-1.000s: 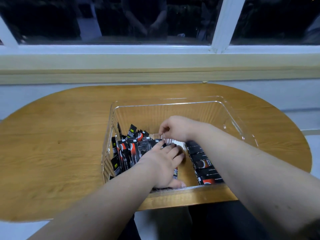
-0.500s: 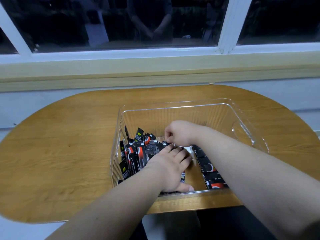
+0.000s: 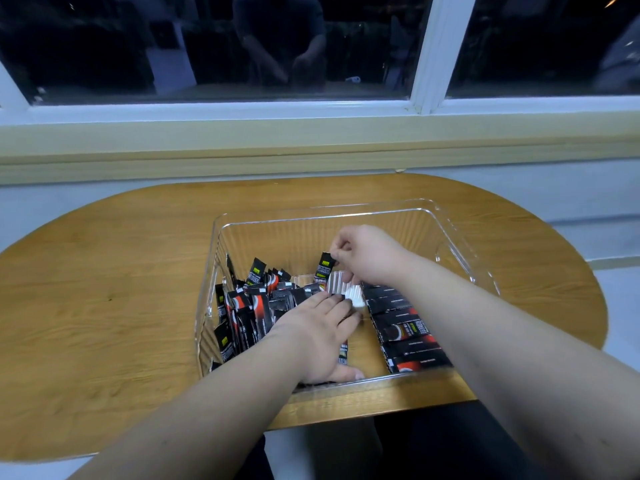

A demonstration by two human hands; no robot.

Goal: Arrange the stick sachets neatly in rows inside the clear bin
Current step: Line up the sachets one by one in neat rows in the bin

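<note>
The right hand is in the middle of the clear bin. Its finger and thumb pinch the top end of one black sachet. The sachet stands almost straight up, with its lower end down among the others. The other fingers of this hand are curled in.

The left hand lies flat, palm down, nearer to the person. Its fingers are straight and close together. They press on black sachets under them. The thumb sticks out to the right, close to the near wall of the bin.

Between the two hands there is a pale thing with ribs. I cannot tell what it is.

To the left of the left hand is a pile of sachets. They stand and lean every which way and fill the left part of the bin. To the right of the hands is a row of sachets. These lie flat, side by side, in a line from far to near. The right arm crosses over part of the row.

The bin sits on a wooden table with round ends, close to the table's near edge. Past the table is a wall and a window with a white frame. The glass is dark.
</note>
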